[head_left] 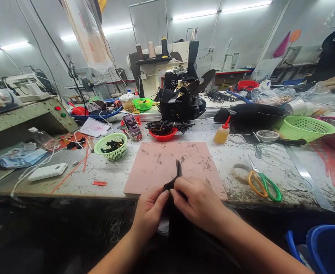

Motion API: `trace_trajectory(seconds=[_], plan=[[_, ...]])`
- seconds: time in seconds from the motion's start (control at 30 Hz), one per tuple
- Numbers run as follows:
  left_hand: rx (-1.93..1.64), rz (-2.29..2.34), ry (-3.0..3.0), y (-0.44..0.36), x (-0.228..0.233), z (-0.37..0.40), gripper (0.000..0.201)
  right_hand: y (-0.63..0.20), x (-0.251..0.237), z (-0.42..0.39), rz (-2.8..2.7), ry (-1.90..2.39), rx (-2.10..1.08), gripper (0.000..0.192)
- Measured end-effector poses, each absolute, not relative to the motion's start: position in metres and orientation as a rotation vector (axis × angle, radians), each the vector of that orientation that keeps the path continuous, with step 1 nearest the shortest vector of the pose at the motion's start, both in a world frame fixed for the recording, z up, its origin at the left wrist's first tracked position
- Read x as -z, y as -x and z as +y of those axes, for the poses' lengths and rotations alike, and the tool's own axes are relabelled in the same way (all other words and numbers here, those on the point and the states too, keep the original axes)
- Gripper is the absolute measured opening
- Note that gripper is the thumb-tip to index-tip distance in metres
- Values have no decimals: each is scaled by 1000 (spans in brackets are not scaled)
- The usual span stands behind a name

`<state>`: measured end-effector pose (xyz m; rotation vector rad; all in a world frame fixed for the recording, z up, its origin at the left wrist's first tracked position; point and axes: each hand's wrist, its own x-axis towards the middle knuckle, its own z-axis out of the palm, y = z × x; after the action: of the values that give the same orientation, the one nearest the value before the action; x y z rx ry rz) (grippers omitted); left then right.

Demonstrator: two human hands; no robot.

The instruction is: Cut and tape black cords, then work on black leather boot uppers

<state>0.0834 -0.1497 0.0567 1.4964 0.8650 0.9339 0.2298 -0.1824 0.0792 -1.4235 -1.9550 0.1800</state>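
Both my hands pinch a black piece of material [178, 169] over the front edge of the pink board [161, 161]. My left hand [151, 207] is closed on its left side, thumb and fingers pressed together. My right hand [197, 201] grips it from the right, fingers bent round it. One narrow, curved end sticks up beyond my fingertips. Dark material hangs below my hands, and I cannot tell whether it is the same piece. My fingers hide the middle part.
Orange and green scissors [263, 184] lie right of the board, near a glue bottle [222, 131]. A green basket [111, 146] of black pieces stands left. Behind the board are a red bowl [163, 136], a phone [131, 125] and a sewing machine [153, 80].
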Motion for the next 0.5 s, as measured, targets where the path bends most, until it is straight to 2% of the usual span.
trace_trajectory(seconds=[0.2,0.33,0.5], plan=[[-997,895,-1499,-84,-54,-150,20,-229,-79,-181,-1995,1450,-127,17],[-1102,883,-1286,-85,-49,-151,19,-233,-79,-183,-1966,1545,-60,18],[-1139,801,-1008,-88,-49,-152,10,-237,-78,-184,-1948,1489,-156,18]])
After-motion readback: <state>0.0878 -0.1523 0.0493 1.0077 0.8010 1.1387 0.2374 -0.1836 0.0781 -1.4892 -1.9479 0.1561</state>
